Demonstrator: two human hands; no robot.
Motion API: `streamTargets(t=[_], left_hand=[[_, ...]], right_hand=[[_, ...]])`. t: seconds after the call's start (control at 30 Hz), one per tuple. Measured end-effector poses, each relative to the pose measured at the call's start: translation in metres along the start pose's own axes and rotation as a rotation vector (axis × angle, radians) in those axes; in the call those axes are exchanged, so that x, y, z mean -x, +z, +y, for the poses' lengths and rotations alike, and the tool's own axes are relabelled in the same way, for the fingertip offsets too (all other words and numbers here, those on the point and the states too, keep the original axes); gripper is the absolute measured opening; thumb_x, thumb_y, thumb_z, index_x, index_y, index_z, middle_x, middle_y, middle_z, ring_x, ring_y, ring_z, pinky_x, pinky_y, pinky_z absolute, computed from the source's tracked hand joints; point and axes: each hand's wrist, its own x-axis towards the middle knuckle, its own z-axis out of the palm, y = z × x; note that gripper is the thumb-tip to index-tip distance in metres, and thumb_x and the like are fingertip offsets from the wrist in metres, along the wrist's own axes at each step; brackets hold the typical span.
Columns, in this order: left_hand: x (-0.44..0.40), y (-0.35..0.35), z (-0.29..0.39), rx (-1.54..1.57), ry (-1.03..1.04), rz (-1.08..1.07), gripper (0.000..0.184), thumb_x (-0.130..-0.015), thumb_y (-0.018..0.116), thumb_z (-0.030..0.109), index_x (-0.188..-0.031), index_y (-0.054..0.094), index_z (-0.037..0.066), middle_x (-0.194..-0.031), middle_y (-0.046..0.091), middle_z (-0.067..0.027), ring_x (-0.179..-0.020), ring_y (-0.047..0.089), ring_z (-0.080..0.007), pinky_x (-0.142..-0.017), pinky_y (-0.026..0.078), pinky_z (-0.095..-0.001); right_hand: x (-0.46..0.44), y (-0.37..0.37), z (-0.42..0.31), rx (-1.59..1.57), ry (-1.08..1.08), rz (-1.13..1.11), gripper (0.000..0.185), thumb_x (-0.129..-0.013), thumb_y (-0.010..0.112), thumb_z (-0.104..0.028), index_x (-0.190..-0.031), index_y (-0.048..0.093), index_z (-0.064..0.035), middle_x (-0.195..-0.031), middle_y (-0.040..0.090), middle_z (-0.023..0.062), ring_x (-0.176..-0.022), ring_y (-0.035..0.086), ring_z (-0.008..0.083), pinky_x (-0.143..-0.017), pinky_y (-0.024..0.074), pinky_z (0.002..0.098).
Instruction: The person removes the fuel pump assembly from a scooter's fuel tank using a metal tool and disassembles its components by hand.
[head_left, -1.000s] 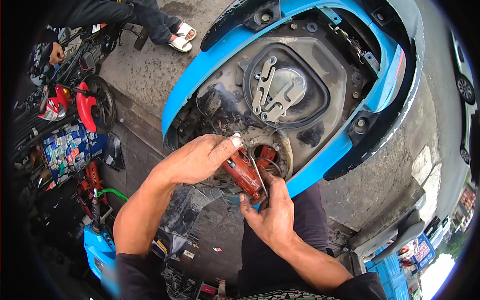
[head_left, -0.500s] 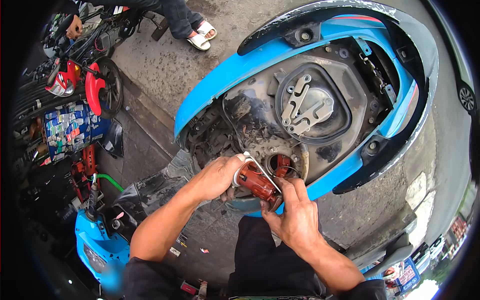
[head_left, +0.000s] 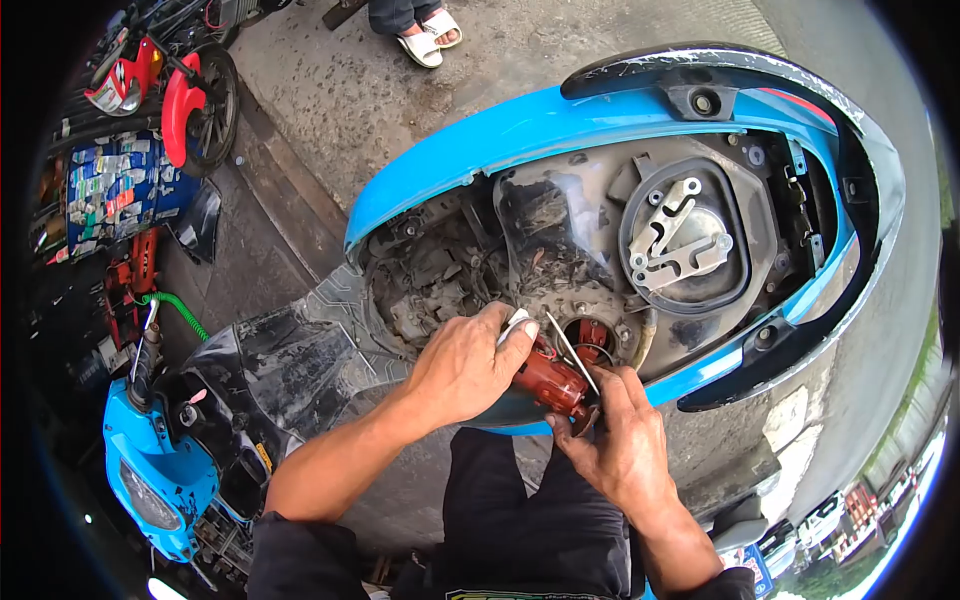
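Held between both hands is a reddish-brown fuel pump [head_left: 552, 380] with a cylindrical body, tilted over the scooter's open round tank hole [head_left: 590, 326]. My left hand [head_left: 455, 365] is closed around its pale-rimmed end, the thumb pressed along the rim. At the other end, the fingers of my right hand [head_left: 618, 435] grip the pump's lower part, partly hiding it. A thin pale rod [head_left: 572, 352] runs alongside the body to my right fingertips. Reddish material shows inside the hole.
The blue scooter body [head_left: 450, 150] has its seat off, exposing dusty inner parts and a metal bracket [head_left: 680, 240]. A pale hose [head_left: 647, 335] curves beside the hole. Another person's sandalled feet [head_left: 430, 38] are beyond. A red motorcycle [head_left: 180, 110] and sticker-covered blue drum [head_left: 120, 185] are at left.
The view has shifted, so the scooter sits further right in it. My left thumb and fingers now cover more of the pump's rimmed end. Both hands still hold the pump.
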Motion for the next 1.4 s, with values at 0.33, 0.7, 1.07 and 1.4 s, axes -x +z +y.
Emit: streamTargets(t=[0.33,0.7,1.07,1.4], left_hand=[[-0.015,-0.029,0.029,-0.139,-0.132,-0.168,0.057,-0.088,0.072,0.047,-0.100,0.068,-0.009,-0.080,0.068,-0.0272,-0.079,0.071,-0.0420,-0.072,0.054,-0.0459],[-0.044,-0.044,0.073,-0.404,0.186,-0.237,0.047,-0.079,0.080,0.038,-0.095,0.066,-0.005,-0.087,0.068,-0.0233,-0.084,0.068,-0.0436,-0.075,0.053,-0.0498],[-0.047,-0.038,0.095,-0.508,0.247,-0.263,0.046,-0.073,0.084,0.036,-0.100,0.070,0.000,-0.091,0.069,-0.0194,-0.084,0.068,-0.0404,-0.076,0.054,-0.0477],[-0.040,-0.037,0.087,-0.565,0.300,-0.224,0.052,-0.073,0.084,0.034,-0.109,0.071,0.000,-0.094,0.069,-0.0185,-0.087,0.068,-0.0395,-0.078,0.054,-0.0455]], right_hand=[[-0.002,0.014,-0.006,0.055,0.090,-0.007,0.057,-0.082,0.082,-0.023,-0.124,0.055,0.0030,-0.102,0.064,0.0207,-0.075,0.070,0.0402,-0.062,0.0582,0.0469],[0.005,0.049,-0.023,-0.493,0.398,0.135,0.063,-0.082,0.085,-0.021,-0.126,0.046,0.0019,-0.103,0.070,0.0198,-0.088,0.072,0.0245,-0.077,0.0577,0.0357],[0.006,0.061,-0.025,-0.739,0.367,0.216,0.063,-0.086,0.081,-0.020,-0.126,0.039,0.0054,-0.098,0.068,0.0216,-0.080,0.071,0.0267,-0.069,0.0562,0.0383],[0.006,0.068,-0.021,-0.818,0.419,0.258,0.045,-0.088,0.070,-0.001,-0.126,0.045,0.0018,-0.111,0.062,0.0118,-0.095,0.059,0.0130,-0.083,0.0522,0.0304]])
